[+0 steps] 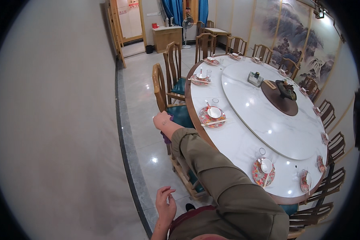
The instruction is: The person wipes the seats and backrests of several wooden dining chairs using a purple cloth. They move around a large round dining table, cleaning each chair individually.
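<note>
My right hand, at the end of the long olive sleeve, is closed on a purple cloth that hangs below and beside it. It is over a wooden chair whose back is mostly hidden by the hand and arm; its teal seat shows lower down. Low in the picture, my left hand is raised with bent fingers apart and nothing in it. A second wooden chair with a teal seat stands just beyond the right hand. Beside these chairs, the round white table bears flowered plates, white bowls, chopsticks and glasses.
A large turntable carries a dark centrepiece and a tissue box. More chairs ring the table. A pale wall runs along the left. At the back are a doorway, a wooden cabinet and a standing fan.
</note>
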A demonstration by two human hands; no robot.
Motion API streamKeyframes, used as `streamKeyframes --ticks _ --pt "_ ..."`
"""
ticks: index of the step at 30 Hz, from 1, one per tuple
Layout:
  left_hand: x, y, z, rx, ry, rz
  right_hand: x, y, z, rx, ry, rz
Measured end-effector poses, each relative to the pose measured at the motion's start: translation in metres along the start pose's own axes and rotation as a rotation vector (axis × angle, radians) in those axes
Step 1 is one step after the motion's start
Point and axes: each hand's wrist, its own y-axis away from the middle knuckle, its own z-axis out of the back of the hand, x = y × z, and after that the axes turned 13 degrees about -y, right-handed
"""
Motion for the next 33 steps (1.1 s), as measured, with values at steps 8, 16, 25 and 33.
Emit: streamKeyframes --ticks 8,16,25,33 --pt "0.006 0.007 0.014 -0.026 -0.077 0.114 -0.021 -0.045 0.007 0.320 -0.211 0.069" --pt "0.005 -0.004 0.021 0.075 0.002 -0.014 -0.063 0.034 0.001 -0.016 -1.198 0.197" --pt "-0.013 -0.027 0.010 0.250 0.169 -0.188 -0.076 0.197 0.029 -0.135 -1.358 0.187" --pt "-0.037 -0.078 -0.018 0.098 0.175 -0.255 -0.062 0.410 -0.031 -0.468 -1.091 0.030"
